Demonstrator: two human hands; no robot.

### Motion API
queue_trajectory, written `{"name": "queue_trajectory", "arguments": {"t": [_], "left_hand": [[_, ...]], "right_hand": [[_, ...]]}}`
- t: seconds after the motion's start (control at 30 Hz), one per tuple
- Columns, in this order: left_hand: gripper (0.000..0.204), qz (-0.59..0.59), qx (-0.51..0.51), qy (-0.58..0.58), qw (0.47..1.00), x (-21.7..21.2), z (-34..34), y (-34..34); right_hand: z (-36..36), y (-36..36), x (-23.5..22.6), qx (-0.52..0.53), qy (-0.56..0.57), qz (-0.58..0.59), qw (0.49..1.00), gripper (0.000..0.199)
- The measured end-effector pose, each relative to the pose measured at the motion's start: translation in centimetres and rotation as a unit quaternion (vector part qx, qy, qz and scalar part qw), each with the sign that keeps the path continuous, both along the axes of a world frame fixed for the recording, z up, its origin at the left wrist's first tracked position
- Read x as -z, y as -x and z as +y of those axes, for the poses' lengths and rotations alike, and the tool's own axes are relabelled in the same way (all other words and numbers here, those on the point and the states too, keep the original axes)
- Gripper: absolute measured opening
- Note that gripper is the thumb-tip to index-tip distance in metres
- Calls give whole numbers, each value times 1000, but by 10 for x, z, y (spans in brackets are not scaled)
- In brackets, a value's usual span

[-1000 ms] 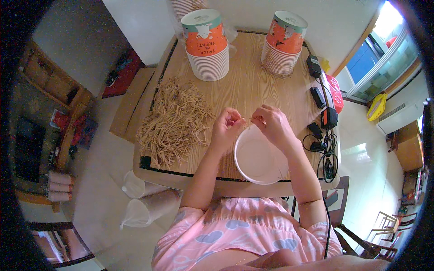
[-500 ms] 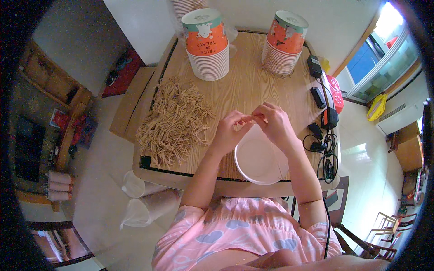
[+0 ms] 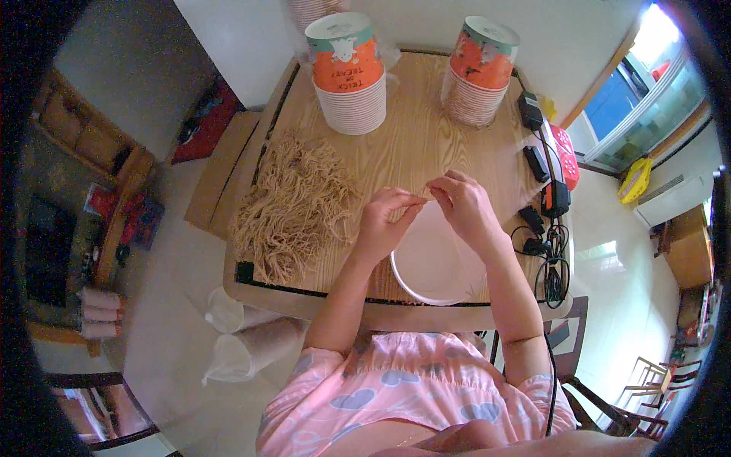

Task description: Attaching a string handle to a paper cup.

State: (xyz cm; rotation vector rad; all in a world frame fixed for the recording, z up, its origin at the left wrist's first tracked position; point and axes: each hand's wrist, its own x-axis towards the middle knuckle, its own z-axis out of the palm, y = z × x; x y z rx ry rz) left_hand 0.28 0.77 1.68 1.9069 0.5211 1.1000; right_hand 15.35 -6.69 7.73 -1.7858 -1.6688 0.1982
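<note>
A paper bucket [image 3: 435, 263] stands at the table's near edge, its white inside facing up at me. Above its far rim my left hand [image 3: 387, 221] and my right hand [image 3: 463, 206] are close together, both in a pinch. A short bit of thin beige cord seems to show between the fingertips; most of it is hidden by the fingers. Left of my hands lies a loose heap of beige twisted cords [image 3: 293, 209].
Two upside-down stacks of orange and green paper buckets, a left stack [image 3: 350, 76] and a right stack [image 3: 480, 76], stand at the table's far side. Black cables [image 3: 554, 263] and adapters line the right edge. Bagged stacks [image 3: 247, 354] lie on the floor.
My fingertips have drawn slightly apart, the right hand a little farther up. The bucket has shifted slightly away from me and tilted. The cord heap has stayed in place.
</note>
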Motion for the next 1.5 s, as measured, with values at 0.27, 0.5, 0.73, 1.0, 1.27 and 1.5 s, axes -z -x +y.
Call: {"name": "queue_trajectory", "arguments": {"t": [0.27,0.5,0.73,1.0,1.27,1.5], "left_hand": [[18,58,-6,89,994,-5,3,-3],[21,42,22,36,998,16,7,-10],[14,59,32,141,988,6,6,-8],[13,-3,-21,82,996,7,1,-1],[24,103,16,-159,982,-12,-4,4],[20,99,3,-183,978,-6,-3,1]], "right_hand": [[-1,2,-1,-25,-24,-23,999,13],[0,5,-5,-64,-49,-66,995,15],[-1,1,-6,-60,-16,-47,997,19],[-1,-2,0,19,11,-40,999,16],[2,-1,-4,13,20,-31,999,19],[2,0,-3,1,-11,3,1000,18]]}}
